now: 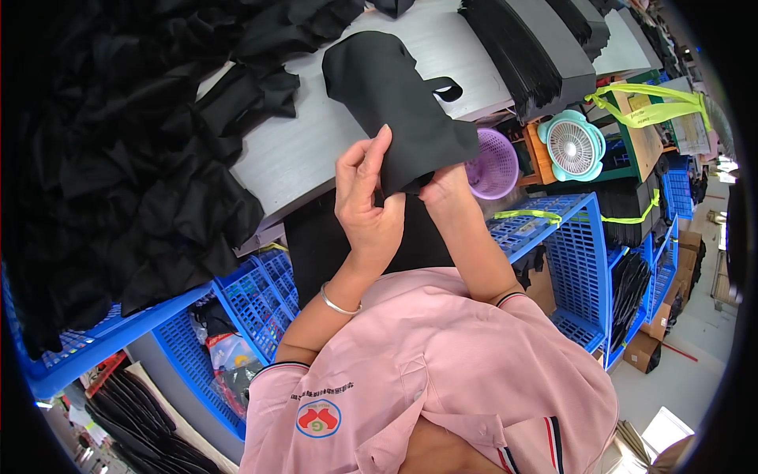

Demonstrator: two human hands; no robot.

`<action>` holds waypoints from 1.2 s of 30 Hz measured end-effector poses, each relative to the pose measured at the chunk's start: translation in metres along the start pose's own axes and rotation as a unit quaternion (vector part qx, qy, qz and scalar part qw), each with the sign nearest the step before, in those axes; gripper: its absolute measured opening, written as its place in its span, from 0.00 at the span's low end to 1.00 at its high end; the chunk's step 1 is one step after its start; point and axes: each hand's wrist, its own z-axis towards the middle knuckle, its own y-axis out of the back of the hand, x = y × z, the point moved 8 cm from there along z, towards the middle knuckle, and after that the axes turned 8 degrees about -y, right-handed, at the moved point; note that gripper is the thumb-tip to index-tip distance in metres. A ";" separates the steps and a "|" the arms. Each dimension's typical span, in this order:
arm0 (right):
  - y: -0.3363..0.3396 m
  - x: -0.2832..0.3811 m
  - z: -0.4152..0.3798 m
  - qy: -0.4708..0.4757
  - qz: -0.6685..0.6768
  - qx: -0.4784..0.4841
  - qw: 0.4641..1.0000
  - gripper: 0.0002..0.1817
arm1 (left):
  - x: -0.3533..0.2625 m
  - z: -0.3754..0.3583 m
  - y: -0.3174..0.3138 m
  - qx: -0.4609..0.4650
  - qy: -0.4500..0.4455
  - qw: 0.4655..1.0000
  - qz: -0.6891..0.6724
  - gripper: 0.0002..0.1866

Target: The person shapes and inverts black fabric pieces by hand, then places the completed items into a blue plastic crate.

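A black fabric piece point(395, 103) with a narrow loop at its right side lies partly over the light grey table point(296, 154), its near end raised off the edge. My left hand point(367, 186), with a bangle at the wrist, pinches the near left edge of this fabric between thumb and fingers. On the other side, my right hand point(446, 183) grips the near edge from beneath; the fabric hides most of its fingers. Both hands are close together in front of my chest.
Heaped black fabric point(118, 174) covers the left side. Stacked black pieces point(529, 55) sit at the upper right. Beyond the table edge are a purple basket point(493, 163), a turquoise fan point(572, 147) and blue crates point(576, 261). Another blue crate point(197, 355) stands lower left.
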 end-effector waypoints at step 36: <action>-0.025 -0.018 -0.002 0.129 -0.827 0.005 0.547 0.12 | 0.136 -0.092 -0.030 -0.048 0.435 0.852 -0.288 0.14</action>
